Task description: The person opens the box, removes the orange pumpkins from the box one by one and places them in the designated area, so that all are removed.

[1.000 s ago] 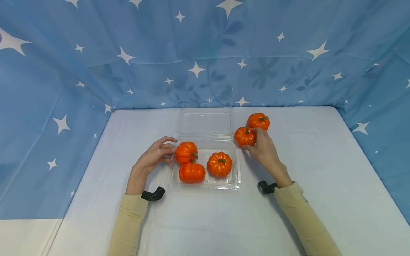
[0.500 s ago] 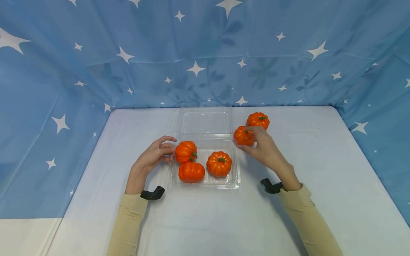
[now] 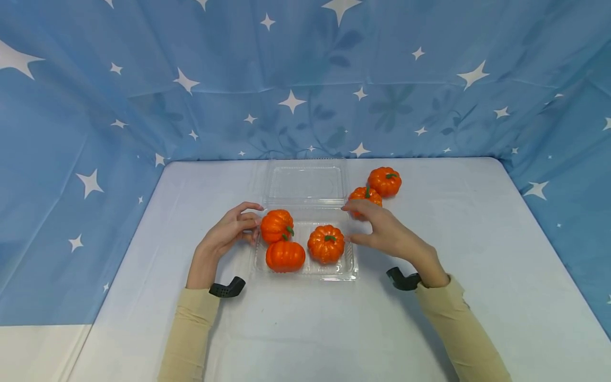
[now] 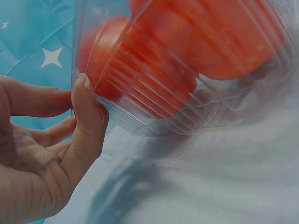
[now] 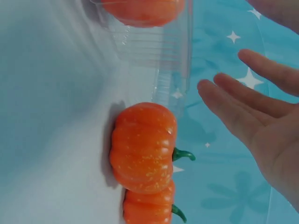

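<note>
A hinged clear plastic container (image 3: 350, 268) lies with its lid (image 3: 307, 183) folded back. Inside it sit three small orange pumpkins: one at the back left (image 3: 277, 225), another lying on its side in front of it (image 3: 285, 257), and a third at the right (image 3: 326, 244). My left hand (image 3: 224, 233) pinches the container's left rim between thumb and fingers, as the left wrist view shows. Over the container's right edge hovers my right hand (image 3: 391, 233), fingers spread and nothing in them. It partly hides a nearby pumpkin (image 5: 144, 147) on the table.
Behind that pumpkin another one (image 3: 384, 181) stands close against it, right of the lid. A white cloth covers the table (image 3: 305, 334). Blue curtains with white stars (image 3: 305, 95) rise along the back and sides.
My right hand has come off the nearer table pumpkin, opened, and moved left and toward me, to the container's right edge. The pumpkins and my left hand stay put.
</note>
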`<state>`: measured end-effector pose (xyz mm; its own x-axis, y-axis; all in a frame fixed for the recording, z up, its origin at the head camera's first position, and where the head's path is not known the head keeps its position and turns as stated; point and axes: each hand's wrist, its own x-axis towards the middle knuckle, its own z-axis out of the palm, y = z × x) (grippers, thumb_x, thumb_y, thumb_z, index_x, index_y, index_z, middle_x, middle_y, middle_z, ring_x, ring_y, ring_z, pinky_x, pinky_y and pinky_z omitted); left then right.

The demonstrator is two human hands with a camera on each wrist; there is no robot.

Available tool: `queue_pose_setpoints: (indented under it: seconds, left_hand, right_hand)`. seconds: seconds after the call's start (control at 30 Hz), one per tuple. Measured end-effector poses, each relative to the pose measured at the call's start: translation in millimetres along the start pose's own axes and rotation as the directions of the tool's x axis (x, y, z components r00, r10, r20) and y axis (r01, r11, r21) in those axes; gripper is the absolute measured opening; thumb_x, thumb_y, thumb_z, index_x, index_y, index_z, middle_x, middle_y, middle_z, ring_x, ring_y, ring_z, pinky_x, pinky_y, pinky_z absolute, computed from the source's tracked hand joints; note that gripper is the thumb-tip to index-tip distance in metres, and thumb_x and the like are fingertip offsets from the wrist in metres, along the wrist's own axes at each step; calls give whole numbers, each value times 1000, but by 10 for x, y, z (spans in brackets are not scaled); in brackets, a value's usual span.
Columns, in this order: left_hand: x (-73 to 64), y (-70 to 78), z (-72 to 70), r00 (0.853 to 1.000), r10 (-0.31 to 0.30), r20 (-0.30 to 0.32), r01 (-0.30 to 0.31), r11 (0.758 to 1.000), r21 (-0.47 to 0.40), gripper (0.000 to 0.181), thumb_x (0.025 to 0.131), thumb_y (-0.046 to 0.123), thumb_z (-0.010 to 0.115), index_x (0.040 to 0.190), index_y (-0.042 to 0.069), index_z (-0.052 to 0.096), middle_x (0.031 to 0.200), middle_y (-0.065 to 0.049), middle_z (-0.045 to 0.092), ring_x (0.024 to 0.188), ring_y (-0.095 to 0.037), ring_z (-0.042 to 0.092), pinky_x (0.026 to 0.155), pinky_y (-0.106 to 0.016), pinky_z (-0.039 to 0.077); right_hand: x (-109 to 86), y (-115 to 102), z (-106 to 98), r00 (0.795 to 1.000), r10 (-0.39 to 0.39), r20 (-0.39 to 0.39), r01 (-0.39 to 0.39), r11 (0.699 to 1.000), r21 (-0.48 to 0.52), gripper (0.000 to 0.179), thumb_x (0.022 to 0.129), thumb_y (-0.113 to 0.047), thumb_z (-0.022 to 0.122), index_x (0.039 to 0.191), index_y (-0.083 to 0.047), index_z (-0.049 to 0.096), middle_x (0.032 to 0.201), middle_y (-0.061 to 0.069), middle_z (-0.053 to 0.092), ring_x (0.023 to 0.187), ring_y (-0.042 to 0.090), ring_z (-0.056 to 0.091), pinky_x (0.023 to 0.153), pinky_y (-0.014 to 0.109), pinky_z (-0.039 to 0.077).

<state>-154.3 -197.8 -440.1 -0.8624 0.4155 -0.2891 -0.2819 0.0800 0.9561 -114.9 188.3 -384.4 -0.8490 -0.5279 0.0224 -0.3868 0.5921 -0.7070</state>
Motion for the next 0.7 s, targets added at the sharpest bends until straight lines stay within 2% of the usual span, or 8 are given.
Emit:
queue_pose_setpoints:
  seconds: [0.3,0.47,0.7]
  left_hand:
    - [12,-18,0,1000,-6,-4,6,1000,-4,45,102,2,53,145,-5,38,82,-2,62,62,-15,56,58,-26,55]
    - [8,-13,4,1000,-7,0,7,1000,-11,46,102,1,53,144,-6,37,82,-3,62,61,-15,56,57,-26,55]
    - [0,0,9,1000,-9,-3,9,1000,-8,46,101,1,52,144,-6,37,82,-3,62,62,-15,56,58,-27,56]
  right_hand:
    - [56,-52,184,997,-51,66,52,999,-9,61,87,-10,81,141,1,55,142,18,58,126,41,59,105,56,51]
    - [87,-96,294,995,-41,93,50,994,-100,63,86,-15,83,141,0,57,145,16,56,134,37,54,109,54,48]
    - [102,-124,403,993,-9,121,32,981,-189,76,83,-23,88,146,0,53,149,20,52,138,38,51,110,52,48]
